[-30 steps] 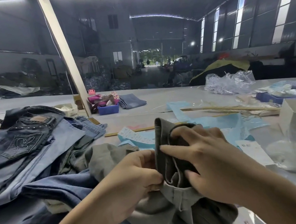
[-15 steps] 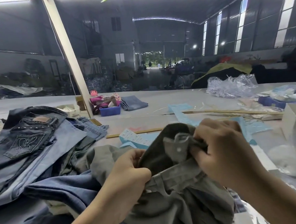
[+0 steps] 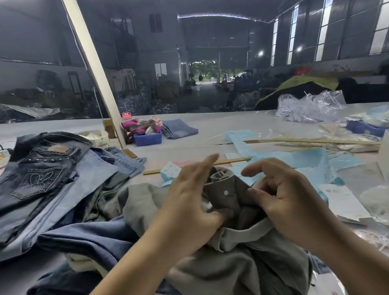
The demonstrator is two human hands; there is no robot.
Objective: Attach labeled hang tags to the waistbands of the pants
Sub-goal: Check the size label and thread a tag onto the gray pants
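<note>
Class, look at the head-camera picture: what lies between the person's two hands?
In the head view, the bunched waistband of the grey pants, with a small pale snap, lies between the left hand and right hand; both hold it.

L hand [image 3: 190,205] & R hand [image 3: 288,200], fingers curled

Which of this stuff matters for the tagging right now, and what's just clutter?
In the job: grey pants, held at the waistband by left hand and right hand; white hang tag.

Lying about: jeans pile, blue bin, folded denim.

Garment warehouse: jeans [image 3: 38,178] heaped on long worktable [image 3: 234,124].
</note>
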